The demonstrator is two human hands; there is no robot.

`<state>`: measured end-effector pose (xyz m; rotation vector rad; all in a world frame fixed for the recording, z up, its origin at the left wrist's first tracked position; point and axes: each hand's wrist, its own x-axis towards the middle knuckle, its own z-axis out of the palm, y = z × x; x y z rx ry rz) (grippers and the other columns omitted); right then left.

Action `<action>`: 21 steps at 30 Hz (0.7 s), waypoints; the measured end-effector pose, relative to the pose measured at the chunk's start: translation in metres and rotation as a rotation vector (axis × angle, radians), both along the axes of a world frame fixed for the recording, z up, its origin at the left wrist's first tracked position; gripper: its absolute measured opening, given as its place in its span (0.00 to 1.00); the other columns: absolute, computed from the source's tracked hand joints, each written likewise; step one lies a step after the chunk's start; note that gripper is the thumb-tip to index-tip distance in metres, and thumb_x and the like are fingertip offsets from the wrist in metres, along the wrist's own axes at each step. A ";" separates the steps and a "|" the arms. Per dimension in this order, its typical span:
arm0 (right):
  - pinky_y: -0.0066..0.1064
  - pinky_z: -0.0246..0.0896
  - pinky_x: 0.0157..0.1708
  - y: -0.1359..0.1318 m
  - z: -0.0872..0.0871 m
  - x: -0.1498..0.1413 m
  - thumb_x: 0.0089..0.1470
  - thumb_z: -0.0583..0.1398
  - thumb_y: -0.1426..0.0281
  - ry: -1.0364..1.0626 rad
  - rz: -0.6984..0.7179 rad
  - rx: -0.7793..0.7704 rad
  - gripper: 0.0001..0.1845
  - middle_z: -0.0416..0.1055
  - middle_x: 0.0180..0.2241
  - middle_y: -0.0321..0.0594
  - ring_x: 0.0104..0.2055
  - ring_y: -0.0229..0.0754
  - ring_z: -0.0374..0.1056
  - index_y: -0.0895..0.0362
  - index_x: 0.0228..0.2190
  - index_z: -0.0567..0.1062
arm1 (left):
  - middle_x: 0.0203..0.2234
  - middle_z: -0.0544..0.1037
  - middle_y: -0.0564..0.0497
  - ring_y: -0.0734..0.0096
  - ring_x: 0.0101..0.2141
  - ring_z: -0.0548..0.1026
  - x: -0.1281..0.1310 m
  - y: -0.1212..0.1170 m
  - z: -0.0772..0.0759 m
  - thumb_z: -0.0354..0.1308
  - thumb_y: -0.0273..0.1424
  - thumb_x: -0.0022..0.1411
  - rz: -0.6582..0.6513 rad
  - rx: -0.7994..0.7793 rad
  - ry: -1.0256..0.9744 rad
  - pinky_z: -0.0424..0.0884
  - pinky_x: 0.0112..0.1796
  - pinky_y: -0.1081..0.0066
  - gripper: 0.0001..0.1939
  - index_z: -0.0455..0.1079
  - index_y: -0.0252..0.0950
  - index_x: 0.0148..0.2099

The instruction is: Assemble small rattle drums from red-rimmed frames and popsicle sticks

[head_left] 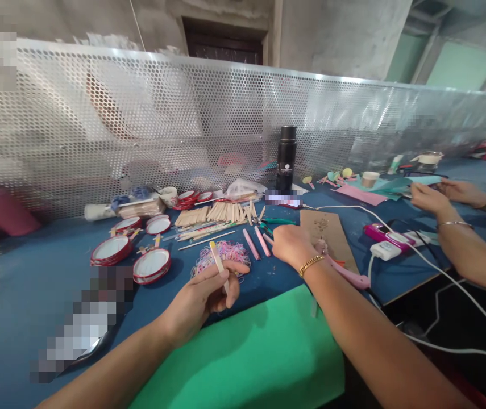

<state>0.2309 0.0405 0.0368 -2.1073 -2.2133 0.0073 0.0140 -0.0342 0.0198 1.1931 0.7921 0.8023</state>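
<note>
My left hand (208, 295) pinches a flat wooden craft stick (217, 258) with a yellow tip, holding it upright over a pile of thin pastel loops (234, 253). My right hand (289, 247) is closed farther right, its fingers turned down. The end of a pink marker pen (268, 240) pokes out at its fingertips; the rest of it is hidden. Two similar pink pens (251, 244) lie just left of it. Behind them are green-handled scissors (281, 221) and a row of loose craft sticks (225, 212). Green sheet material (251, 358) spreads below both hands.
Red-rimmed white round lids (152, 264) stand at left, by a pixelated object (84, 324). A black bottle (286, 159) rises near the perforated metal screen (161, 125). Right are brown cardboard (332, 236), a pink-handled tool (349, 275), a white cable (451, 272) and another person's hands (432, 201).
</note>
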 end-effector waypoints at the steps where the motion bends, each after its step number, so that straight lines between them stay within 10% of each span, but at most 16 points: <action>1: 0.32 0.67 0.40 -0.001 0.001 0.000 0.53 0.60 0.69 0.001 -0.001 0.009 0.13 0.79 0.39 0.59 0.44 0.51 0.76 0.62 0.36 0.82 | 0.19 0.68 0.54 0.75 0.21 0.59 0.000 0.000 0.000 0.54 0.40 0.65 0.004 0.003 -0.005 0.47 0.22 0.71 0.16 0.71 0.34 0.47; 9: 0.31 0.62 0.34 -0.003 0.004 0.003 0.57 0.56 0.69 0.134 0.039 0.188 0.11 0.78 0.34 0.51 0.38 0.47 0.74 0.61 0.33 0.77 | 0.16 0.60 0.57 0.75 0.20 0.53 0.000 0.001 0.000 0.52 0.39 0.66 0.064 0.046 -0.046 0.47 0.24 0.71 0.14 0.71 0.35 0.40; 16: 0.25 0.56 0.29 -0.010 -0.002 -0.014 0.60 0.55 0.68 0.718 0.543 0.206 0.07 0.72 0.28 0.35 0.28 0.34 0.66 0.57 0.31 0.70 | 0.14 0.55 0.59 0.76 0.19 0.50 0.000 0.003 0.006 0.52 0.40 0.66 0.282 0.099 -0.089 0.47 0.22 0.73 0.14 0.67 0.36 0.32; 21: 0.26 0.61 0.33 -0.018 0.000 -0.021 0.58 0.57 0.69 0.935 0.658 0.120 0.05 0.73 0.31 0.36 0.32 0.34 0.67 0.58 0.34 0.72 | 0.17 0.56 0.62 0.79 0.19 0.51 -0.001 0.007 0.007 0.62 0.44 0.58 0.525 0.134 -0.004 0.46 0.21 0.75 0.17 0.68 0.36 0.40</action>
